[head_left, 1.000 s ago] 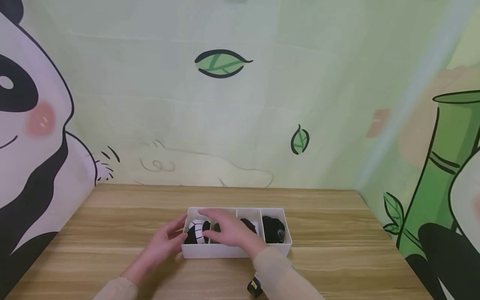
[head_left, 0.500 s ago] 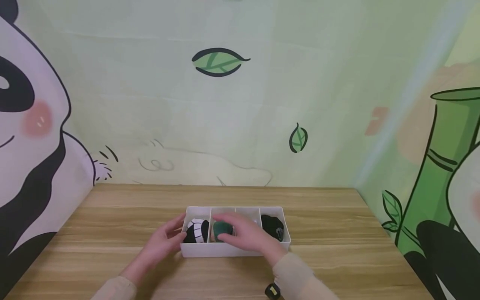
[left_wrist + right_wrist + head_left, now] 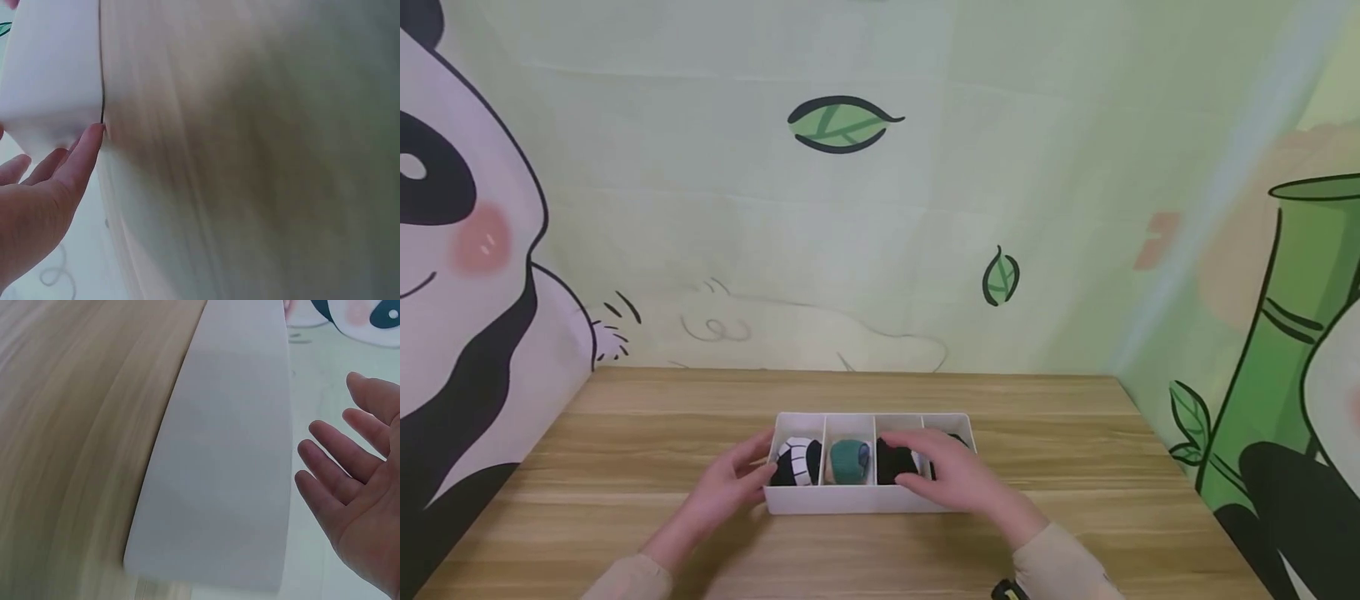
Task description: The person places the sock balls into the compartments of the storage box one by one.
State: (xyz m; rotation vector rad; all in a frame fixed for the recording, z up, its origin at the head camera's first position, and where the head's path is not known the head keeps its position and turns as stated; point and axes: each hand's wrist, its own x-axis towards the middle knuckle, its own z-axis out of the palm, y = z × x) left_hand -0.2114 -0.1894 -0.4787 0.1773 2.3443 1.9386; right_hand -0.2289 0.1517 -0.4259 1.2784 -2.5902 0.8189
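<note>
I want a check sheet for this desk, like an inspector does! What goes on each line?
Surface: wooden table, bare around the box.
Job's things: white divider box with four compartments; from the left, a black-and-white striped sock roll, a green sock roll, a black sock roll, and a dark roll mostly hidden by a hand.
Clutter: nothing seen.
Hands: left hand with straight fingers against the box's left end; right hand open over the box's right end.
Cables: nothing seen.
Surroundings: panda and bamboo wall pictures; a small dark device at the right sleeve.
</note>
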